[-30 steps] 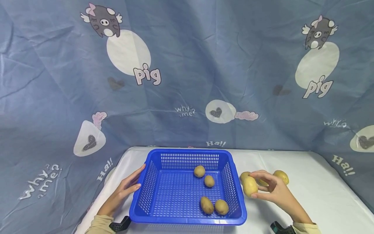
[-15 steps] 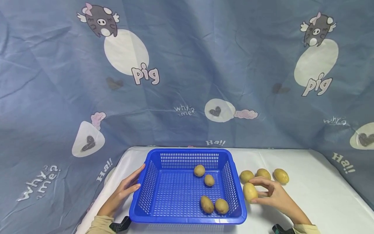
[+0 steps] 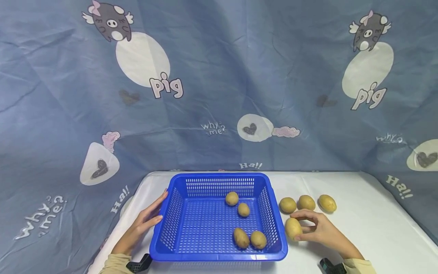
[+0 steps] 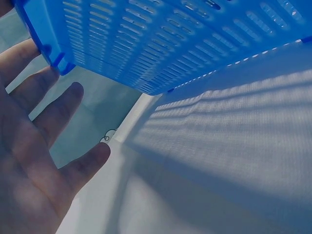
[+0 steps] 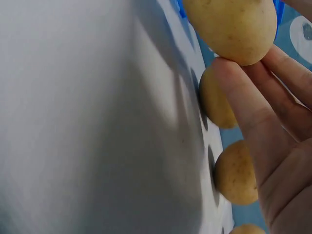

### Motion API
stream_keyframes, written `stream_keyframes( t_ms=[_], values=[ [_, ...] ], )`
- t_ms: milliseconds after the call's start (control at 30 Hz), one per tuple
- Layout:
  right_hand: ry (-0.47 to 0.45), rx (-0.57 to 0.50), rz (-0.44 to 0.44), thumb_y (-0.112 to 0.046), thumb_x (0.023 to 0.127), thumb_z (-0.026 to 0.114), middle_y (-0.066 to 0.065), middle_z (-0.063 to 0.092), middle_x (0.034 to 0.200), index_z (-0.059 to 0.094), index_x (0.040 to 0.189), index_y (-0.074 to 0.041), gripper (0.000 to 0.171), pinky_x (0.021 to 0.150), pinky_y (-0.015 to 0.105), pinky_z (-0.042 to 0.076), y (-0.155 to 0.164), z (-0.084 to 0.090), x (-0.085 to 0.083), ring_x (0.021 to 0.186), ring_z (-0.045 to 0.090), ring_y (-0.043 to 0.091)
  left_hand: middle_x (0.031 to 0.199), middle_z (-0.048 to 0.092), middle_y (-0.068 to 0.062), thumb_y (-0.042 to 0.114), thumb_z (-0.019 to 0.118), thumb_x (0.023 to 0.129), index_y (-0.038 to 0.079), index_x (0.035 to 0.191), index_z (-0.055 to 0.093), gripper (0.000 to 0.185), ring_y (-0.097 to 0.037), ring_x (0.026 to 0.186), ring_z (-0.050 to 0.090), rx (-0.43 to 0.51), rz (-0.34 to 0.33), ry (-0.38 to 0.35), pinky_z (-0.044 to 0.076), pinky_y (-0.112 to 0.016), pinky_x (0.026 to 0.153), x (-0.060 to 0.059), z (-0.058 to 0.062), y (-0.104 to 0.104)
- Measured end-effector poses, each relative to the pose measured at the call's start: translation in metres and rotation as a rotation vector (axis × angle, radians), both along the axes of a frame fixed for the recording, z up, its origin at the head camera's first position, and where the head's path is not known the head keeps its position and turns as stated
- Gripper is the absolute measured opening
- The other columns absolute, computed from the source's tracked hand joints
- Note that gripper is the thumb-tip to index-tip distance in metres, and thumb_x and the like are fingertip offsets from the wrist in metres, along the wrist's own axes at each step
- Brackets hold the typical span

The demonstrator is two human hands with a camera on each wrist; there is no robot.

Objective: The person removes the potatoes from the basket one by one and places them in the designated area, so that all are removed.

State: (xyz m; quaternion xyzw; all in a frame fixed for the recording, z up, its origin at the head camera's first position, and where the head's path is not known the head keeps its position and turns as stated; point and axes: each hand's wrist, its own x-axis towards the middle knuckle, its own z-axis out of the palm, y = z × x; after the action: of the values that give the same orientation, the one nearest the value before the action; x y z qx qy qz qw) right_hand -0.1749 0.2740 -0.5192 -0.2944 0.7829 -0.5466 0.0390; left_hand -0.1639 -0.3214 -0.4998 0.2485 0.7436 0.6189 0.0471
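One blue basket (image 3: 219, 258) holds four potatoes (two far, two near); three more lie in a row on the desk (image 3: 369, 228). The right hand (image 3: 319, 230) pinches an eighth potato (image 3: 293, 228), now lowered beside the basket. The left hand (image 3: 143, 224), fingers straight, rests on the basket's side, unchanged.

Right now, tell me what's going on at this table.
A person is handling potatoes beside a blue basket on a white table. Their right hand pinches one potato just outside the basket's right wall, low over the table. Their left hand rests flat against the basket's left wall. Four potatoes lie inside the basket, and three more sit in a row on the table behind the right hand.
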Motion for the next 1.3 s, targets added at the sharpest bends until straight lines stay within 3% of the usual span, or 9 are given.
stream_keyframes(
  t_ms=[300,600,1000,1300],
  values=[
    [-0.037,0.055,-0.012,-0.003,0.08,0.085,-0.003,0.069,0.124,0.062,0.126,0.01,0.053,0.087,0.025,0.062,0.009,-0.007,-0.003,0.113,0.064,-0.005,0.175,0.004,-0.011,0.003,0.044,0.104,0.011,0.166,0.02,0.066,0.013,0.154,0.015,-0.009,-0.002,0.029,0.02,-0.002,0.115,-0.001,-0.002,-0.001],
    [-0.055,0.11,-0.026,-0.007,0.083,0.084,0.028,0.065,0.127,0.062,0.13,0.009,0.055,0.088,0.019,0.059,0.012,-0.01,-0.004,0.115,0.06,-0.011,0.175,0.005,-0.014,0.004,0.043,0.104,0.011,0.166,0.02,0.066,0.013,0.152,0.021,-0.043,0.005,0.051,0.027,-0.005,0.113,-0.005,-0.005,-0.003],
    [-0.072,0.144,-0.026,-0.009,0.085,0.083,0.036,0.062,0.13,0.062,0.131,0.008,0.054,0.088,0.017,0.058,0.014,-0.005,-0.004,0.115,0.059,-0.012,0.174,0.007,-0.017,0.002,0.043,0.104,0.009,0.166,0.02,0.067,0.011,0.152,0.023,-0.052,0.015,0.09,0.026,-0.005,0.113,-0.004,-0.006,-0.002],
    [-0.092,0.142,-0.036,-0.009,0.085,0.083,0.038,0.061,0.132,0.062,0.131,0.008,0.054,0.089,0.017,0.057,0.014,-0.006,-0.004,0.115,0.058,-0.013,0.172,0.012,-0.023,0.006,0.042,0.105,0.012,0.166,0.02,0.065,0.013,0.149,0.029,-0.024,0.01,0.015,0.026,-0.004,0.114,-0.001,-0.001,0.0]
  ],
)
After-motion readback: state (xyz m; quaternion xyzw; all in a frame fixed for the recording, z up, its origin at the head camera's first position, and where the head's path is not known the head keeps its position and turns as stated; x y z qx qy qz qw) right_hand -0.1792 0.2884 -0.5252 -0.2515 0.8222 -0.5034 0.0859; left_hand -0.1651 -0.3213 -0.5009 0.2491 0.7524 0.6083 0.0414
